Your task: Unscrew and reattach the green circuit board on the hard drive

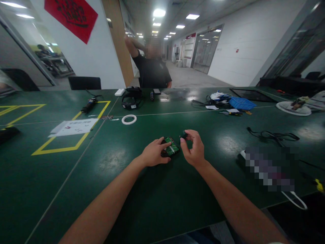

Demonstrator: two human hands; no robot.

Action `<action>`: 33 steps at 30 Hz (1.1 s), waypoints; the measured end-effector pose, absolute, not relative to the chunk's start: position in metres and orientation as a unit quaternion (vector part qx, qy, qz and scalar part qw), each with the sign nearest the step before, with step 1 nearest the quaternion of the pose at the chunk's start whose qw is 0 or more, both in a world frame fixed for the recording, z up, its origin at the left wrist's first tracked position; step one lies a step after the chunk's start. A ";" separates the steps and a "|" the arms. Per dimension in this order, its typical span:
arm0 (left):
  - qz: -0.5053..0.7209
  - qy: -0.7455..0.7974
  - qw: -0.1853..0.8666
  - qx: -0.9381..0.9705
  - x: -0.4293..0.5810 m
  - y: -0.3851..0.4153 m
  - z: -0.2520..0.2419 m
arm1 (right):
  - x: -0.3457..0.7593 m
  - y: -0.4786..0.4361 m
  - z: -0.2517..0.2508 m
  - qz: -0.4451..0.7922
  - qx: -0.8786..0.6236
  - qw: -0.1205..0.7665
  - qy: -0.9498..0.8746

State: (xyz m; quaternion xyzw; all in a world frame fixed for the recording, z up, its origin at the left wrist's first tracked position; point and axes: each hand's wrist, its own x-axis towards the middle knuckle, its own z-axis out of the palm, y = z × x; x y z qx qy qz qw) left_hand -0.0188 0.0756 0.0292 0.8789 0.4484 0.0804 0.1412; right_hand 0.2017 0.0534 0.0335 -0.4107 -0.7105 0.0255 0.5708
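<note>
A small device with a green circuit board (172, 147) lies on the green table (142, 210), in front of me at the middle. My left hand (155, 152) grips it from the left, with fingers over its top and the thumb along its near edge. Just right of the board, my right hand (193, 147) pinches a small dark piece (183, 135) between thumb and fingers. A narrow gap separates that piece from the board. What exactly the dark piece is cannot be made out.
A white tape roll (129, 119) and a paper sheet (76, 127) lie to the left. Back right are a blue basket (242, 103) and tools. A black cable (274, 135) lies on the right. A person (154, 73) sits across the table.
</note>
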 end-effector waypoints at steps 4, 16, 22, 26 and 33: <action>0.075 0.451 0.152 0.876 -0.019 0.075 0.032 | 0.195 0.055 0.031 0.065 -0.402 0.596 -0.692; 0.076 0.446 0.148 0.880 -0.021 0.076 0.029 | 0.194 0.053 0.039 0.075 -0.498 0.566 -0.652; 0.066 0.454 0.170 0.872 -0.022 0.076 0.032 | 0.236 0.062 0.061 0.017 -0.507 0.663 -0.550; 0.067 0.449 0.172 0.874 -0.023 0.076 0.033 | 0.294 0.090 0.051 -0.024 -0.636 0.515 -0.574; 0.064 0.447 0.165 0.877 -0.022 0.077 0.030 | 0.315 0.111 0.010 0.069 -0.699 0.170 -0.692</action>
